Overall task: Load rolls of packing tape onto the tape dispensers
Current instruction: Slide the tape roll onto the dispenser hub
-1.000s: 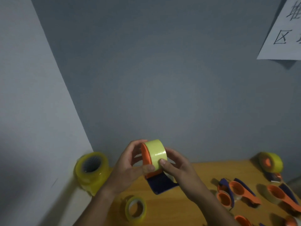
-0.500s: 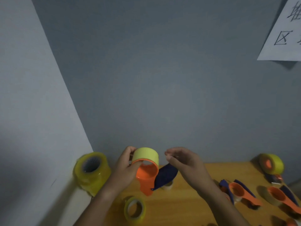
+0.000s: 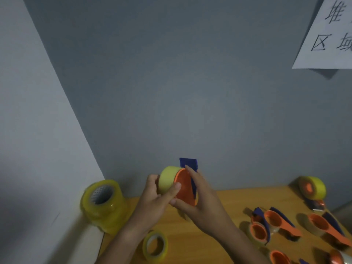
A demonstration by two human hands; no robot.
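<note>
Both hands hold one orange tape dispenser (image 3: 183, 187) above the wooden table (image 3: 219, 202). A yellow tape roll (image 3: 167, 178) sits on its hub. My left hand (image 3: 158, 195) grips the roll from the left, thumb across its rim. My right hand (image 3: 198, 197) grips the orange dispenser body from the right and below. The dark blue blade flap (image 3: 188, 164) points up behind my right fingers.
A stack of yellow tape rolls (image 3: 102, 204) stands at the left table corner. A thin roll (image 3: 155, 246) lies near the front. Several orange and blue dispensers (image 3: 274, 223) lie on the right. A loaded dispenser (image 3: 312, 187) sits at the back right. A paper sign (image 3: 329, 33) hangs on the wall.
The dispenser has been turned so its blue flap now points up instead of down. My right hand, off it half a second ago, has taken hold of the orange body again.
</note>
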